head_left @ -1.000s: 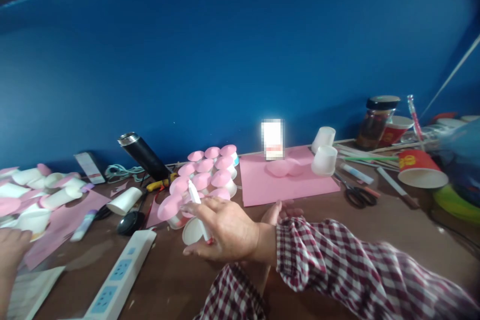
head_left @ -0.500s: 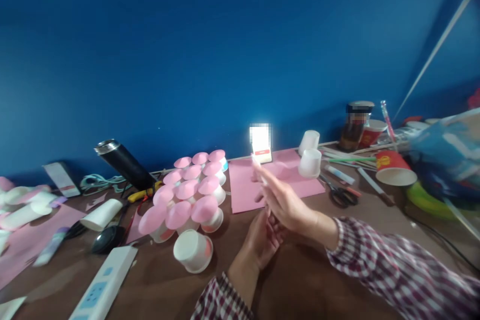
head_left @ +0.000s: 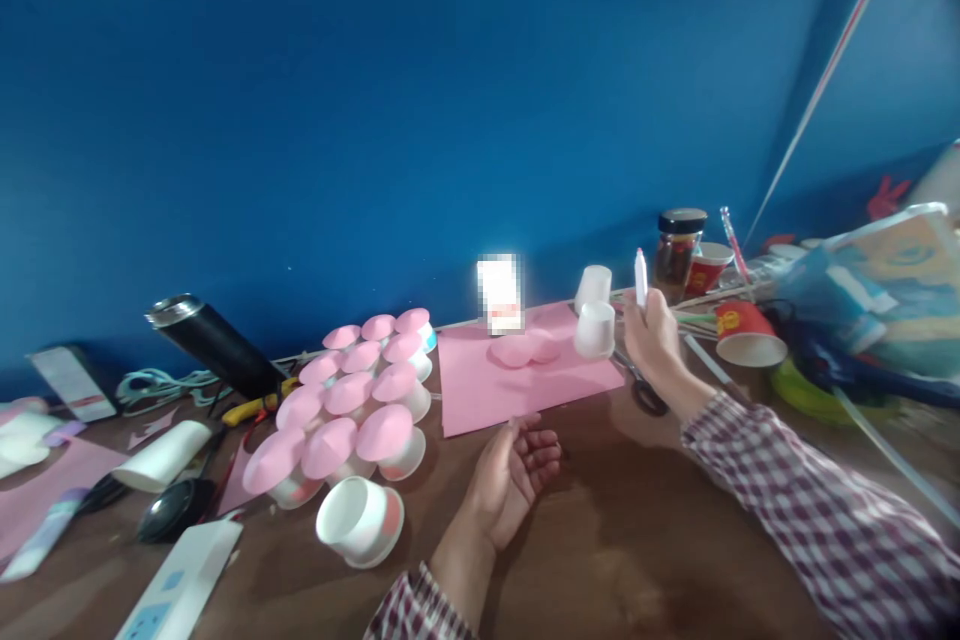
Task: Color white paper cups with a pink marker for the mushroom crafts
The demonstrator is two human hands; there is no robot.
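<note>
Your white pen (head_left: 640, 277) w/ the pink tip is up in the air, upright, above the far right part of the brown table (head_left: 637, 560), just right of two upturned white cups (head_left: 595, 317). Your right hand (head_left: 654, 338) has its fingers wrapped round the pen's lower end, arm stretched fwd in a checked sleeve (head_left: 810, 510). Under that hand: black-handled scissors (head_left: 643, 390) flat on the table.

Your left hand (head_left: 514, 475) rests on the table nr the middle, palm up, fingers loosely curled, nothing in it. It's just this side of the pink paper sheet (head_left: 517, 375), which carries a couple of pink paper discs (head_left: 525, 348) at its far edge.

Left of the sheet, a cluster of pink-topped cups (head_left: 352, 405) packed close together; one white cup (head_left: 360, 522) lies tipped on its side in front of them. Further left: black flask (head_left: 214, 345) leaning, white power strip (head_left: 176, 585) at the near edge, another white cup on its side (head_left: 161, 455).

Right of the pen: dark jar w/ black lid (head_left: 676, 250), red paper cup (head_left: 742, 335) on its side, thin sticks nearby. Blue wall (head_left: 450, 100) behind it all.
</note>
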